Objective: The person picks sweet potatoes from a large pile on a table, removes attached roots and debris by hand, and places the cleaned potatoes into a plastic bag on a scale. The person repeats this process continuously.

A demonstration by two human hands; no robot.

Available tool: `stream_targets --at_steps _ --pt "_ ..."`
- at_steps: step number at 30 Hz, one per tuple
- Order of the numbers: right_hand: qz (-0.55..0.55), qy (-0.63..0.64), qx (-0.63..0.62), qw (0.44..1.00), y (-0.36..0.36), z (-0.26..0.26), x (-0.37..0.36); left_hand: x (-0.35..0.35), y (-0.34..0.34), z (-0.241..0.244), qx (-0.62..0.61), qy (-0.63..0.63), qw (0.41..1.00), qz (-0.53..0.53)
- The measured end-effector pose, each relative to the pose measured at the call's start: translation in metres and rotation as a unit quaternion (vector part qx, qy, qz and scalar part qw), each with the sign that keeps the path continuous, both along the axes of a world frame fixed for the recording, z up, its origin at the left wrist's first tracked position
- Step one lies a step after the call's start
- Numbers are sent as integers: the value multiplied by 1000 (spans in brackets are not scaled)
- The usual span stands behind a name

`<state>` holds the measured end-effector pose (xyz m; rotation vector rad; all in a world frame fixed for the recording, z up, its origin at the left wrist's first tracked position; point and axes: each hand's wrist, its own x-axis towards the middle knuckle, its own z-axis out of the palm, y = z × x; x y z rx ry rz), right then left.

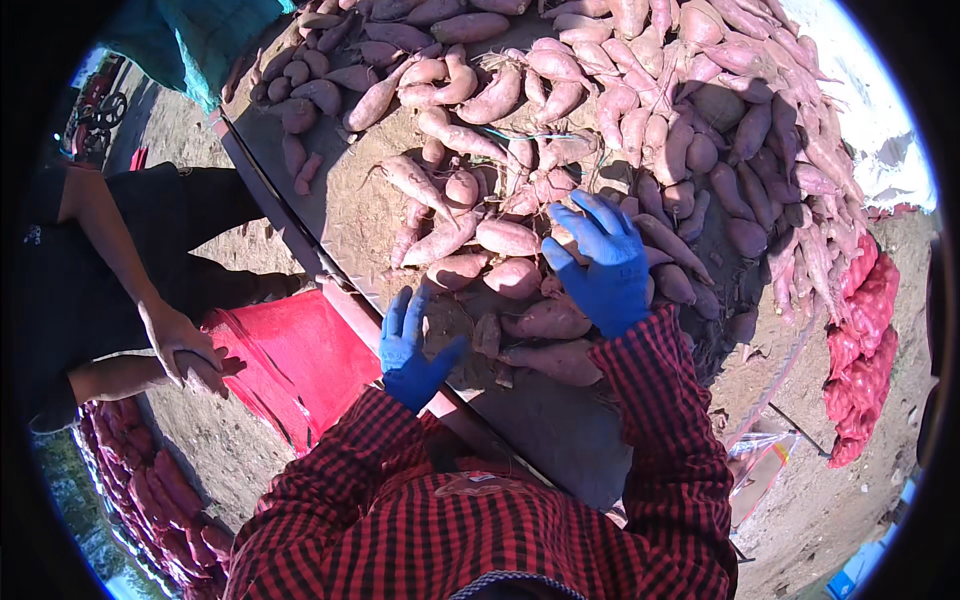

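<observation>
Sweet potatoes (508, 237) cover the soil-strewn sorting table (544, 420) before me, densest toward the far right. My left hand (414, 356), in a blue work glove, hovers by the table's dark left edge with its fingers apart and nothing in them. Just beyond its fingertips lies a rounded sweet potato (455, 271). My right hand (604, 262), gloved the same way, is spread over the middle of the heap and hides what lies beneath its palm. Near its wrist, a larger sweet potato (559, 362) rests on the table. I cannot tell whether the right fingers touch any roots.
At left, another person's hands (184, 349) hold a sweet potato above a red mesh sack (300, 356). Filled red sacks (154, 487) lie at lower left, with more filled mesh sacks (862, 352) at right. White sheeting (877, 112) and green netting (191, 45) border the heap.
</observation>
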<state>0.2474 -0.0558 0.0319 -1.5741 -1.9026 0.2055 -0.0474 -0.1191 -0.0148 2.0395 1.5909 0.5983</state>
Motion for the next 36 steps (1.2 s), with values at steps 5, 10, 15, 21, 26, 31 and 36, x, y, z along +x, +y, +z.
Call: stream_targets --at_steps 5,10,15,21,26,31,36 --pt "8 -80 -33 996 96 -40 -27 -14 52 -30 68 29 997 35" --pt "-3 -136 -22 991 175 -48 -27 0 115 -55 59 55 997 18" --pt "15 -373 -10 928 255 -47 -21 28 143 -44 79 6 993 -93" --pt "57 -386 -301 870 283 -14 -25 20 148 -22 44 -239 969 -41" --pt "53 -73 -379 921 230 -38 -7 20 150 12 -5 -333 942 44" --pt "53 418 -301 856 162 -6 -22 60 189 45 -212 -527 823 5" --pt "88 441 -428 784 129 0 -17 82 211 57 -329 -597 731 23"
